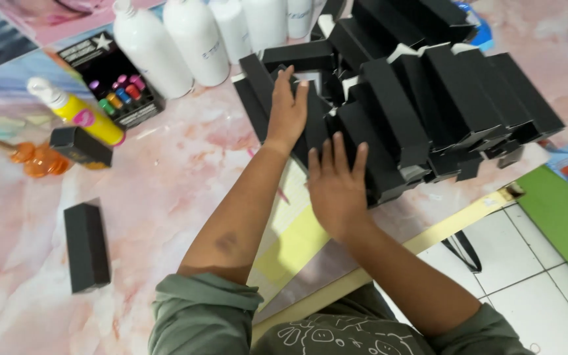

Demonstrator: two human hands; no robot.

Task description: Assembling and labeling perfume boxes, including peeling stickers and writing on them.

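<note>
— While both hands lie on the boxes, what does each grip look like?

— Neither is clamped on anything. The left hand (288, 108) lies flat with its fingers spread apart on a black carton (310, 118) at the near-left side of the pile of black cartons (422, 98). The right hand (336, 187) is flat too, fingers spread, palm pressed against the near end of another long black carton (379, 154) at the front of the pile.

— Where does that pile sit?

— On the pink marbled desk (179, 177), toward its right edge, the long boxes leaning against one another in rows; several show open end flaps with pale insides.

— And around it?

— Just behind the pile stands a row of white bottles (192, 39). Left of them lies a black box with coloured dots (114, 82), and beside that a yellow tube with a white cap (77, 110), lying tilted. Near the tube a small black box (81, 146) sits just beside an orange bottle (34, 160). Well apart from the pile, at the near left, a single closed black carton (87, 246) lies flat on the desk.

— Anything under the arms?

— A pale yellow sheet (294, 236) lies under the forearms, reaching to the desk's edge. The person wears green sleeves (205, 315). Beyond the edge is a white tiled floor (534, 276) with a green mat (563, 217).
</note>
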